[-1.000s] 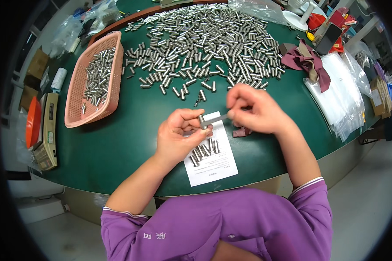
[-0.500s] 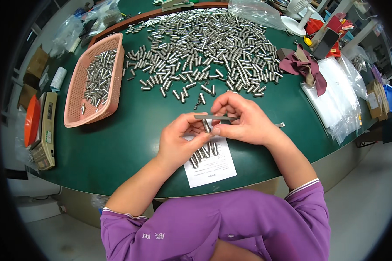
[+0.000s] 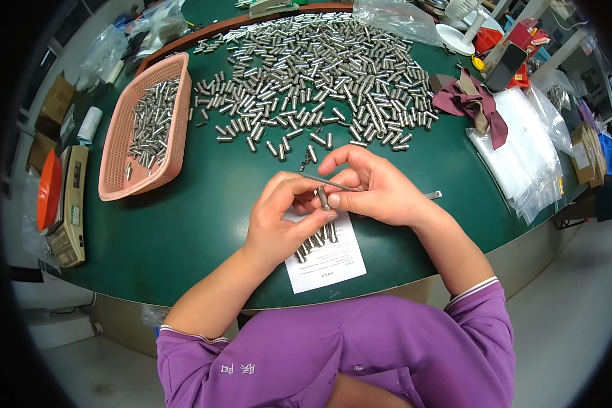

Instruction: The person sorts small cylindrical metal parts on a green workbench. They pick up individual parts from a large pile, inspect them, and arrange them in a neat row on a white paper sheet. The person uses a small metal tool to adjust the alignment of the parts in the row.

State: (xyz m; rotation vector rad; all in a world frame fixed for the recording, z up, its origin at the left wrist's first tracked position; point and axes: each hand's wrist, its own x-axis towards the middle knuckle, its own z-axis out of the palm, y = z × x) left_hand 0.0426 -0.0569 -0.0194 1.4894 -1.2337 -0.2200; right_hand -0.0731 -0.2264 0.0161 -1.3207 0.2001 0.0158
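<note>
My left hand [image 3: 279, 214] pinches a short silver metal pin [image 3: 324, 198], held tilted over the paper. Between the fingers of my right hand [image 3: 374, 190] is a thin grey metal file [image 3: 325, 181], its free end pointing left above the pin. My right thumb lies close by the pin's side; whether it touches cannot be made out. Several more pins [image 3: 316, 243] lie in a row on a printed white sheet [image 3: 333, 267] below my hands. A few small dark pieces [image 3: 308, 160] lie on the green table just beyond my fingers.
A wide heap of metal pins [image 3: 319, 68] covers the far table [image 3: 204, 251]. At left stand a pink basket [image 3: 109, 163] with pins and a scale [image 3: 76, 204]. A maroon cloth [image 3: 479, 112], plastic bags [image 3: 523, 149] and a phone [image 3: 506, 68] lie at right.
The file has turned from nearly level to slanting, its left end now higher and its flat face less visible. My right fingers have shifted slightly left; the left hand keeps its pinch.
</note>
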